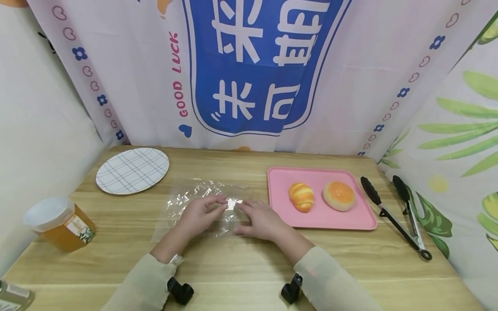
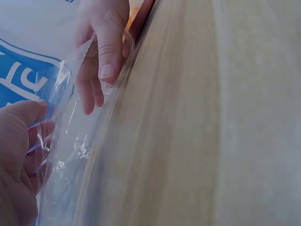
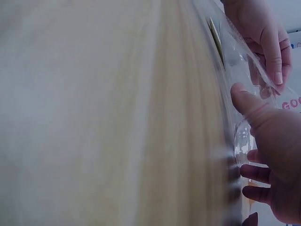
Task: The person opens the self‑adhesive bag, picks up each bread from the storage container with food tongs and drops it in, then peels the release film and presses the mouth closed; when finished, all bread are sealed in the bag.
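Observation:
A clear plastic bag (image 1: 208,188) lies over the middle of the wooden table, shiny and creased. My left hand (image 1: 198,216) pinches its edge between thumb and forefinger, as the right wrist view shows. Opposite it, my right hand (image 1: 261,221) has its thumb and fingers extended and spread. In the right wrist view the film (image 3: 242,141) passes over the base of the right thumb. Right of the hands, a pink tray (image 1: 284,219) bears a croissant-shaped bread (image 1: 301,197) and a round bun (image 1: 339,195).
Black-tipped tongs (image 1: 402,231) lie spread beside the tray at the right. A checked oval plate (image 1: 132,171) sits at the back left. A lidded amber jar (image 1: 70,231) stands nearer on the left, and a small container (image 1: 15,296) shows at the lower left corner.

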Motion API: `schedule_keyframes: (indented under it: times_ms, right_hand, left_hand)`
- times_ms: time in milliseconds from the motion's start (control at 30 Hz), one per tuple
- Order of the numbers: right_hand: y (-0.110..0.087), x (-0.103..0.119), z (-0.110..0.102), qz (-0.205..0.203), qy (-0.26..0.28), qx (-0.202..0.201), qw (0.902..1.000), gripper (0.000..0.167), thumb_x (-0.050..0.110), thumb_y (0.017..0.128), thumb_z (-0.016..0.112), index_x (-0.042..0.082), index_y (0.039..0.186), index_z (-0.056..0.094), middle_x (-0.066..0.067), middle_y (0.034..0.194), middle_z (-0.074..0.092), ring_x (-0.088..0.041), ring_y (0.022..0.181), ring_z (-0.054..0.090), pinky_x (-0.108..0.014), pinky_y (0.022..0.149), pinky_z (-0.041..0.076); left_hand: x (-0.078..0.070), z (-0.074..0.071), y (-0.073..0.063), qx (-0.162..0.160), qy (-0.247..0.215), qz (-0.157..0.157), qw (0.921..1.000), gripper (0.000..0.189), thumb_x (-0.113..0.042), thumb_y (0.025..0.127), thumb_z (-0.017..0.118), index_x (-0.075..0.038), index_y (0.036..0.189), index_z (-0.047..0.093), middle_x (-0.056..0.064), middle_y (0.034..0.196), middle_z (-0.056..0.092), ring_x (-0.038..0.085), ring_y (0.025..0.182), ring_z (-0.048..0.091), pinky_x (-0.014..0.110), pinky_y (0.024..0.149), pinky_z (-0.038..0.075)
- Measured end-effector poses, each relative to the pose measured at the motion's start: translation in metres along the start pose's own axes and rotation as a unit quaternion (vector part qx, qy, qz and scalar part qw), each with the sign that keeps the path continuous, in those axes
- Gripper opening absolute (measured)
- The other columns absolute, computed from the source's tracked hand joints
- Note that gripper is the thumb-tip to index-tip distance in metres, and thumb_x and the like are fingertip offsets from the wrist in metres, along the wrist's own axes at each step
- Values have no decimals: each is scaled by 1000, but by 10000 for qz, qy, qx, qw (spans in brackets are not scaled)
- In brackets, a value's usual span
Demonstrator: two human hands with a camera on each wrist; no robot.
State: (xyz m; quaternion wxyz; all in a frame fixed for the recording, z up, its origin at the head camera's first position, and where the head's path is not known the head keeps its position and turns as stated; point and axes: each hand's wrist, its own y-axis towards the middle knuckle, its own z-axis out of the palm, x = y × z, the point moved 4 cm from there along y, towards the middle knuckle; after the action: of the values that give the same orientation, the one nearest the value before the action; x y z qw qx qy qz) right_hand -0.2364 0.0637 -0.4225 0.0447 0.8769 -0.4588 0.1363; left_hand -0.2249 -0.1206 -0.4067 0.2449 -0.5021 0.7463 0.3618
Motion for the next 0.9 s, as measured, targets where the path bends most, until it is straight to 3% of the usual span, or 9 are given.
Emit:
schedule_keyframes:
  times_ms: [300, 600, 733, 900]
  right_hand:
    - [2, 4, 3, 46, -533, 36, 9986, 84, 70, 83, 60, 22, 149, 41, -7, 148, 50, -30, 139, 43, -48, 118, 34]
    - [3, 8, 2, 100, -778, -43, 9969, 92, 73, 78, 62, 19, 149, 41, -9, 144, 52, -29, 133, 47, -46, 116, 37]
    - [2, 9, 1, 131, -700, 13, 9975, 94, 73, 79, 61, 20, 152, 36, -10, 145, 52, -31, 135, 46, -48, 117, 35]
    - [0, 8, 0, 175, -499, 20, 9986, 92, 72, 83, 58, 20, 153, 33, -11, 147, 50, -31, 138, 43, -48, 118, 33]
  left_hand:
    - [-2, -6, -3, -7, 57, -38, 10000, 17, -18, 91, 69, -9, 105, 73, 12, 121, 70, 35, 117, 64, 52, 101, 51]
    - [-20, -12, -2, -31, 311, 317, 9990, 16, -17, 89, 71, -11, 104, 73, 9, 116, 73, 31, 113, 66, 50, 98, 54]
    - [-16, -10, -4, -25, 179, 333, 9993, 17, -15, 90, 69, -8, 105, 72, 11, 116, 72, 32, 112, 66, 51, 97, 54]
    - [-2, -6, -6, -80, -245, -2, 9997, 17, -15, 92, 68, -6, 106, 72, 10, 120, 70, 34, 117, 63, 55, 105, 47]
